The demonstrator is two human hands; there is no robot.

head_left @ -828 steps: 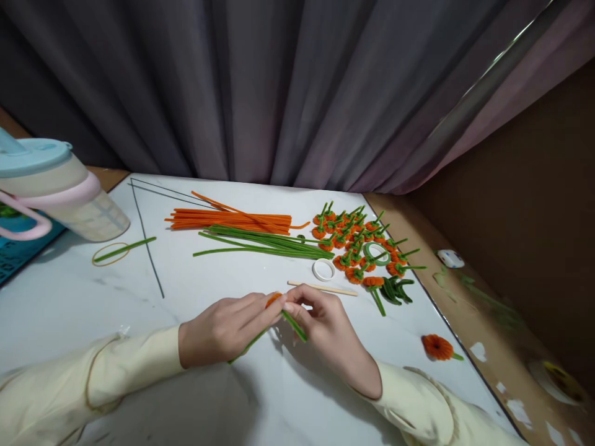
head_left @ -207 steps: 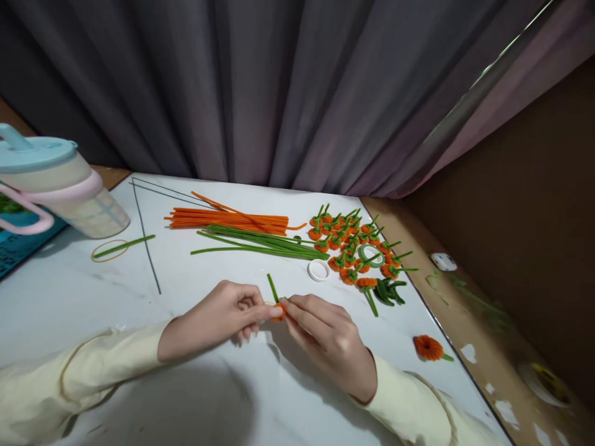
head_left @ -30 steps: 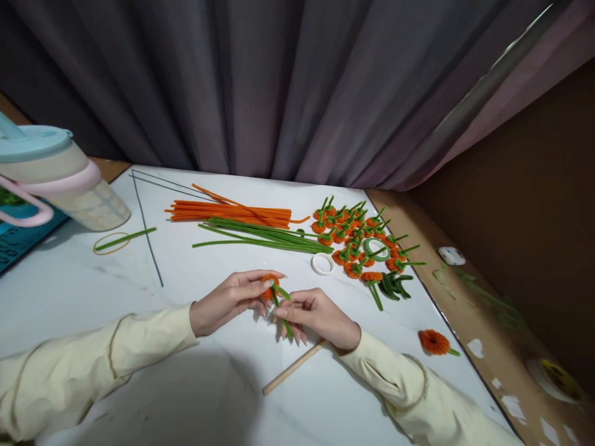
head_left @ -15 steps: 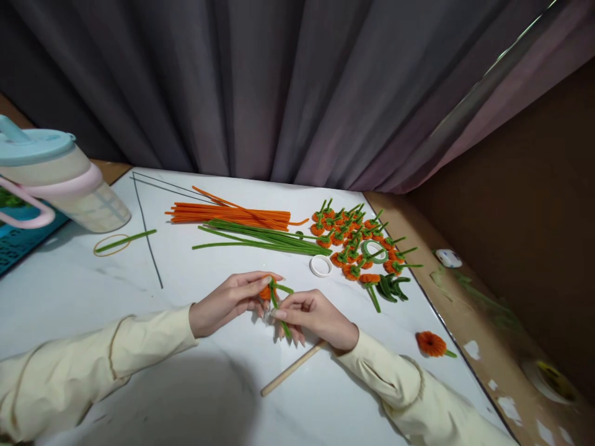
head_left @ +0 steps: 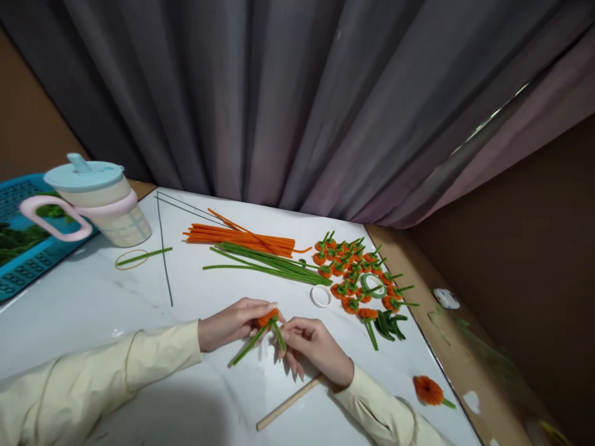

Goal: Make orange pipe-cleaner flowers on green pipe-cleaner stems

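My left hand [head_left: 237,323] pinches a small orange pipe-cleaner flower [head_left: 268,318] between thumb and fingers. Two green pipe-cleaner ends [head_left: 248,348] hang from the flower, one slanting down to the left and the other toward my right hand [head_left: 316,347]. The thumb and index finger of that hand close at the right-hand green end, with the other fingers loosely curled below. Under the right wrist lies a wooden stick [head_left: 288,404] on the white tabletop.
Beyond my hands lie orange pipe cleaners [head_left: 242,239], green ones [head_left: 269,265] and a white ring [head_left: 321,296]. Several finished flowers surround a green tape roll [head_left: 373,285]; dark green leaves [head_left: 389,325] sit nearby. A tumbler [head_left: 106,201] and blue basket [head_left: 18,279] stand left; another flower [head_left: 428,390] lies right.
The view has shifted, so the table sits lower in the picture. The flower has turned in my left hand, and one green end now points down-left. My right fingers stay beside the flower.
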